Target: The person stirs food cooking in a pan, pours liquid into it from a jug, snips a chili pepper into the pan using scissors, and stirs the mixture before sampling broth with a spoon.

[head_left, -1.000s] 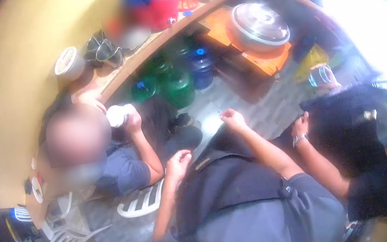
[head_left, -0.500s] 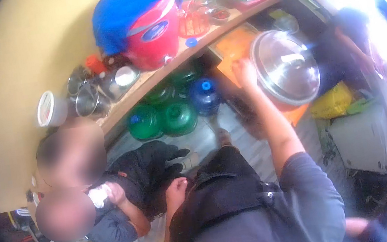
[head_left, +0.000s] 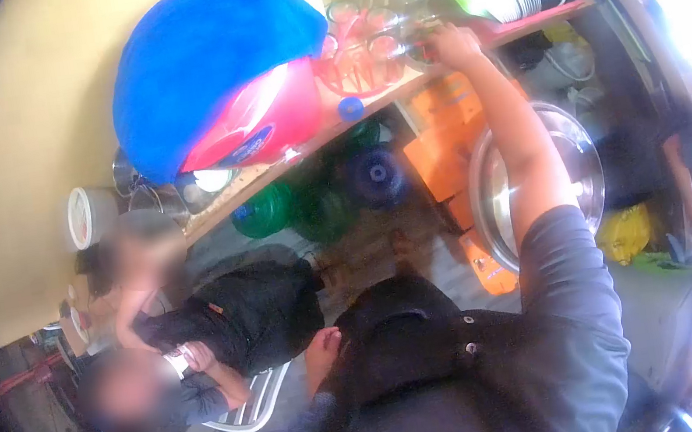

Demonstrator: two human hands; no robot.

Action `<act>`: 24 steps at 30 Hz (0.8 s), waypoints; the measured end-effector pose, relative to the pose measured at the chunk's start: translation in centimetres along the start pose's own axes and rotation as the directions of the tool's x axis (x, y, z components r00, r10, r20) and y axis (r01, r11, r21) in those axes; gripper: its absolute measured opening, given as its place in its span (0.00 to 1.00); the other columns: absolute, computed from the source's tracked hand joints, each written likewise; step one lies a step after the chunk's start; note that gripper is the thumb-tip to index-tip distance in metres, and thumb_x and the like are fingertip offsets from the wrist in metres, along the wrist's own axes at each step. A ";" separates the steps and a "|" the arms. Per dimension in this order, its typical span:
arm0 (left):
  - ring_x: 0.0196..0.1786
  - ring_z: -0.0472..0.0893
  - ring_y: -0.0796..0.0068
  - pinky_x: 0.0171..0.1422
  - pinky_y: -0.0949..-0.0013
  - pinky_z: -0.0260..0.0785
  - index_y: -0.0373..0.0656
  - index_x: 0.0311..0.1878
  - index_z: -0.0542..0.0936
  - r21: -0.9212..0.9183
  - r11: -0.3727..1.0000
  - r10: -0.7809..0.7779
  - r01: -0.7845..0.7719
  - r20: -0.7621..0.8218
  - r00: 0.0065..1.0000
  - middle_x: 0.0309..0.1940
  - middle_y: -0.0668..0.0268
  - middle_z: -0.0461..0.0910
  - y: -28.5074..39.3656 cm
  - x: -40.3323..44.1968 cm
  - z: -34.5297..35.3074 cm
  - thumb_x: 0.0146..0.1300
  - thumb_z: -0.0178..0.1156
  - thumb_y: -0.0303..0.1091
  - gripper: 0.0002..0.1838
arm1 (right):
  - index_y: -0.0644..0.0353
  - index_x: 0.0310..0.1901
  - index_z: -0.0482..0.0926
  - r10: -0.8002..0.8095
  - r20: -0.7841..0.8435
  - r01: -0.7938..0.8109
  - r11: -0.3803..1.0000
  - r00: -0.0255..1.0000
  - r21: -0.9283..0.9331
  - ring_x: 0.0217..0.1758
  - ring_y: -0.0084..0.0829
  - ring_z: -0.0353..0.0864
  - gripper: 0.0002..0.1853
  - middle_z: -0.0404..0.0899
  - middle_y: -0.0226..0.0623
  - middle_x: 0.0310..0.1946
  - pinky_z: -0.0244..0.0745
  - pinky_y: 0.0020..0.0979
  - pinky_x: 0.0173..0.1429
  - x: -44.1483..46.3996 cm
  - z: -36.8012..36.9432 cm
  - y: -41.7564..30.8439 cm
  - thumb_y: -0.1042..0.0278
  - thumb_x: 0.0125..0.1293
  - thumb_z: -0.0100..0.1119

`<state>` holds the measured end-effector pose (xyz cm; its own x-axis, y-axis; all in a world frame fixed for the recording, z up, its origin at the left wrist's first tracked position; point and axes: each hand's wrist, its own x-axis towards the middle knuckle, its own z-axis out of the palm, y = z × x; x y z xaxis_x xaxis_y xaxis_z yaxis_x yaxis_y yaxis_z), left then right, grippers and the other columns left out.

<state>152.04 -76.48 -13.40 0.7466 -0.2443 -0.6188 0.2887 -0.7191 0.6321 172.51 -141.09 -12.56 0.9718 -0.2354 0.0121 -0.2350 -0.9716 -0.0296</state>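
Right hand (head_left: 453,45), grip unclear, is by glassware (head_left: 385,46); red cooler (head_left: 284,105) bears illegible label (head_left: 253,145).

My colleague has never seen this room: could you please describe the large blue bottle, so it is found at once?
Find the pink plastic cooler under a bright blue cover on the brown wooden counter. Below it, the large round plastic bottle is at the picture's right end of a group. It is blue; the round plastic bottles to its left are green.
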 end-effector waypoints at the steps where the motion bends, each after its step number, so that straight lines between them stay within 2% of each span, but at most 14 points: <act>1: 0.38 0.78 0.79 0.45 0.74 0.70 0.43 0.46 0.79 -0.004 1.000 -0.002 0.002 -0.002 1.000 0.35 0.69 0.81 1.2 0.2 0.2 0.63 0.60 0.48 0.18 | 0.38 0.43 0.81 -0.005 0.001 0.005 1.000 1.000 -0.001 0.54 0.35 0.75 0.13 0.75 0.34 0.52 0.74 0.37 0.51 0.2 -0.5 0.0 0.63 0.54 0.59; 4: 0.37 0.78 0.79 0.45 0.73 0.70 0.44 0.45 0.80 0.068 0.996 -0.052 0.054 -0.030 0.998 0.33 0.70 0.81 3.9 0.3 0.6 0.63 0.59 0.51 0.19 | 0.40 0.45 0.81 -0.021 0.078 0.025 0.998 0.997 -0.050 0.57 0.35 0.74 0.13 0.74 0.36 0.54 0.75 0.36 0.50 0.4 -2.3 -0.6 0.62 0.57 0.56; 6: 0.39 0.81 0.69 0.45 0.67 0.72 0.41 0.46 0.80 0.071 0.997 -0.017 0.021 -0.054 0.998 0.35 0.60 0.83 4.1 0.9 0.7 0.64 0.58 0.42 0.15 | 0.44 0.48 0.79 0.051 0.231 -0.068 0.996 0.972 0.064 0.58 0.37 0.74 0.14 0.73 0.37 0.55 0.75 0.38 0.50 1.0 -2.5 -0.6 0.61 0.59 0.55; 7: 0.39 0.81 0.69 0.45 0.67 0.72 0.41 0.46 0.80 0.064 0.998 -0.021 0.025 -0.055 0.998 0.35 0.60 0.83 4.4 1.0 0.9 0.64 0.58 0.42 0.15 | 0.44 0.48 0.79 0.046 0.234 -0.061 0.996 0.971 0.060 0.58 0.37 0.74 0.14 0.73 0.37 0.55 0.75 0.38 0.50 1.2 -2.1 -0.3 0.61 0.59 0.55; 9: 0.37 0.81 0.70 0.43 0.67 0.72 0.42 0.45 0.80 0.004 0.996 -0.087 0.087 -0.048 0.995 0.33 0.60 0.83 5.7 1.0 0.9 0.63 0.58 0.41 0.14 | 0.47 0.50 0.77 -0.035 0.080 0.031 0.998 0.996 0.050 0.55 0.39 0.76 0.16 0.73 0.37 0.55 0.75 0.39 0.50 1.3 -0.9 0.4 0.60 0.60 0.54; 10: 0.37 0.81 0.70 0.43 0.67 0.72 0.42 0.45 0.80 -0.002 0.996 -0.092 0.092 -0.049 0.995 0.33 0.60 0.83 6.3 0.9 0.9 0.63 0.58 0.41 0.14 | 0.47 0.50 0.77 -0.042 0.083 0.038 0.998 0.996 0.048 0.55 0.39 0.76 0.16 0.73 0.37 0.55 0.75 0.39 0.50 1.6 -0.4 0.9 0.60 0.60 0.54; 12: 0.35 0.81 0.70 0.42 0.67 0.72 0.42 0.44 0.80 -0.027 0.995 -0.093 0.091 -0.064 0.994 0.33 0.61 0.83 7.2 0.8 0.9 0.63 0.58 0.41 0.14 | 0.48 0.51 0.76 0.027 0.263 -0.041 0.998 0.964 0.050 0.53 0.40 0.77 0.17 0.75 0.39 0.53 0.75 0.40 0.50 3.0 0.3 1.9 0.59 0.60 0.54; 13: 0.35 0.81 0.70 0.42 0.67 0.72 0.42 0.44 0.80 -0.032 0.995 -0.097 0.095 -0.065 0.993 0.33 0.61 0.83 6.9 0.8 1.1 0.63 0.58 0.41 0.14 | 0.48 0.51 0.76 0.021 0.265 -0.035 0.998 0.964 0.049 0.53 0.40 0.77 0.17 0.75 0.39 0.53 0.75 0.40 0.50 3.8 1.8 3.0 0.59 0.60 0.54; 15: 0.34 0.81 0.70 0.41 0.67 0.71 0.42 0.44 0.80 -0.048 0.998 -0.045 0.039 -0.127 0.991 0.31 0.61 0.83 5.9 1.2 1.5 0.63 0.59 0.40 0.13 | 0.50 0.50 0.77 0.064 0.027 -0.069 0.972 0.998 0.223 0.51 0.42 0.78 0.16 0.77 0.40 0.49 0.74 0.39 0.51 4.8 4.5 4.7 0.57 0.61 0.55; 16: 0.34 0.81 0.70 0.41 0.67 0.71 0.42 0.44 0.80 -0.051 0.998 -0.049 0.043 -0.128 0.991 0.31 0.61 0.83 5.6 1.3 1.4 0.63 0.59 0.40 0.13 | 0.50 0.50 0.77 0.060 0.029 -0.065 0.973 0.998 0.223 0.51 0.42 0.78 0.16 0.77 0.40 0.49 0.74 0.39 0.51 4.9 4.5 5.0 0.57 0.61 0.55; 18: 0.34 0.81 0.70 0.41 0.66 0.72 0.43 0.44 0.81 0.017 0.998 -0.054 0.056 -0.098 0.994 0.31 0.60 0.83 5.4 1.7 1.3 0.63 0.59 0.40 0.13 | 0.54 0.47 0.78 0.289 0.114 -0.305 0.800 0.951 0.517 0.49 0.42 0.79 0.16 0.80 0.41 0.46 0.74 0.37 0.50 4.1 1.0 3.4 0.56 0.61 0.57; 22: 0.35 0.82 0.69 0.42 0.65 0.72 0.43 0.43 0.81 0.101 0.992 -0.064 0.077 -0.125 0.990 0.31 0.60 0.83 6.1 1.8 1.3 0.62 0.59 0.41 0.13 | 0.59 0.46 0.78 0.289 0.103 -0.295 0.766 0.952 0.571 0.46 0.39 0.80 0.17 0.81 0.41 0.44 0.73 0.33 0.49 4.3 1.0 3.5 0.56 0.62 0.57; 24: 0.35 0.82 0.68 0.42 0.64 0.72 0.44 0.44 0.81 0.075 0.991 -0.100 0.111 -0.132 0.986 0.31 0.59 0.83 6.4 1.8 1.3 0.62 0.59 0.42 0.13 | 0.60 0.48 0.78 0.279 0.074 -0.244 0.645 0.957 0.724 0.44 0.30 0.80 0.15 0.81 0.36 0.44 0.73 0.31 0.46 4.6 2.4 4.2 0.60 0.65 0.55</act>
<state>154.40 -82.38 -11.07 0.7867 -0.0827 -0.6117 0.3235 -0.7887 0.5227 176.03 -146.24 -15.02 0.8663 -0.4945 -0.0704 -0.3748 -0.5505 -0.7460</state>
